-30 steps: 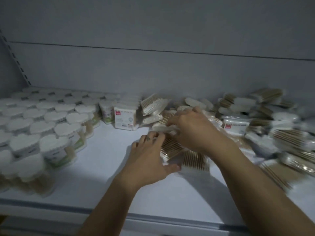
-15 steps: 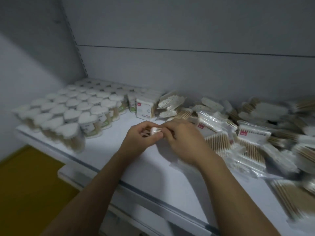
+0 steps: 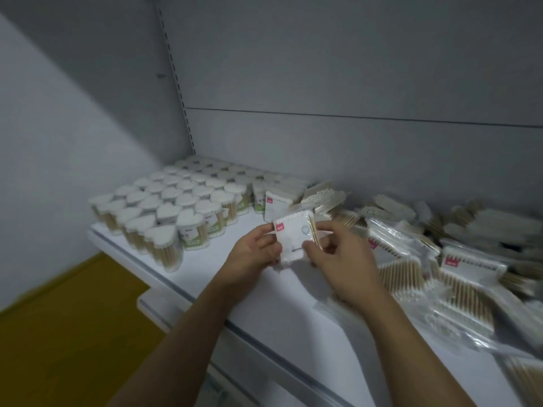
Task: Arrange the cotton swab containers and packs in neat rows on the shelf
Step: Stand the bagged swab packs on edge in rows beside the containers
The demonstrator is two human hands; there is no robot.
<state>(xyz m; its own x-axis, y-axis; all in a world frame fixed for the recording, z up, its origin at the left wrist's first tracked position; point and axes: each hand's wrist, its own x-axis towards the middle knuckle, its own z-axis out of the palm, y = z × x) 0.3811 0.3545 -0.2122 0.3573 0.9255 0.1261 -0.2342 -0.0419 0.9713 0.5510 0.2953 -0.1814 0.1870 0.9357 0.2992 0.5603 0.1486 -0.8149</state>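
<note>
I saw a white shelf running under a grey back panel, with yellow floor down at the near left. On its far left stood heart-lidded swab containers in tight rows. Along the right lay a loose heap of bagged swab packs, crowding that side. Over the bare middle, both hands held one small white pack with a red label, lifted clear of the shelf, I think. The left hand pinched its left edge and the right hand pinched its right, fingers curled.
</note>
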